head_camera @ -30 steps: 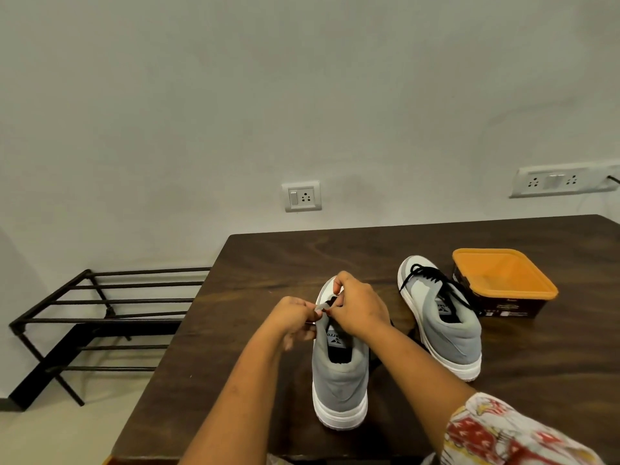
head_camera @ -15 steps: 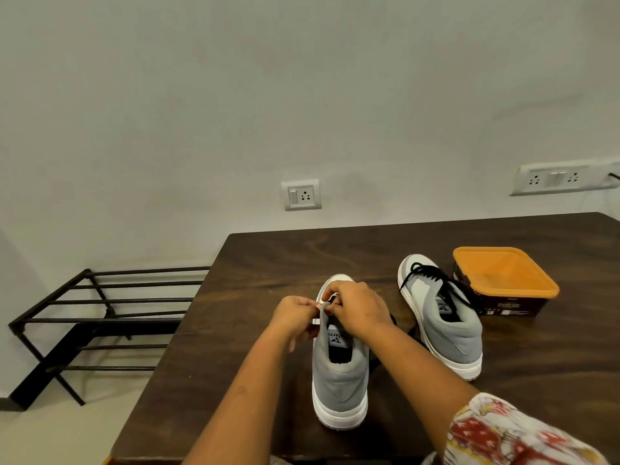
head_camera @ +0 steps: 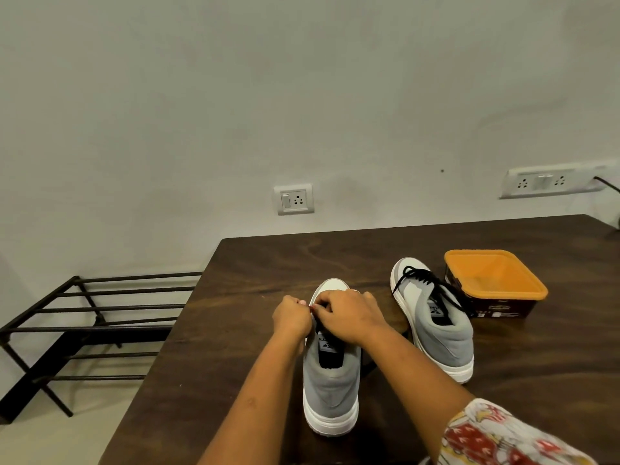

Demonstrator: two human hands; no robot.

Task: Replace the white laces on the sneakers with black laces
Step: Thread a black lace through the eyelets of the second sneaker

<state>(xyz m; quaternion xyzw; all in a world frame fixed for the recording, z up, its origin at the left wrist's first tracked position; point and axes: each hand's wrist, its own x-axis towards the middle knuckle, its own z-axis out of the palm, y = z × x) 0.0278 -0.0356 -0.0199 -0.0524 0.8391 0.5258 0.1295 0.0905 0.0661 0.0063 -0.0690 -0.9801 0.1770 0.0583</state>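
1. Now both hands, the left hand (head_camera: 291, 317) and the right hand (head_camera: 350, 317), sit at mid-frame with fingers curled. Their fingertips meet over the front of the near sneaker (head_camera: 330, 387); I cannot tell what they pinch.
2. That sneaker stands on the counter (head_camera: 255, 263), heel toward the bottom edge.
3. The second sneaker (head_camera: 443, 333), its black lace (head_camera: 426, 280) threaded, stands to the right, beside an orange tub (head_camera: 493, 273).

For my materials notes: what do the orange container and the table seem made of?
Orange container: probably plastic, smooth and slightly glossy, with a moulded rounded rim. Table: looks like dark wood or veneer, low sheen, with visible grain swirls.
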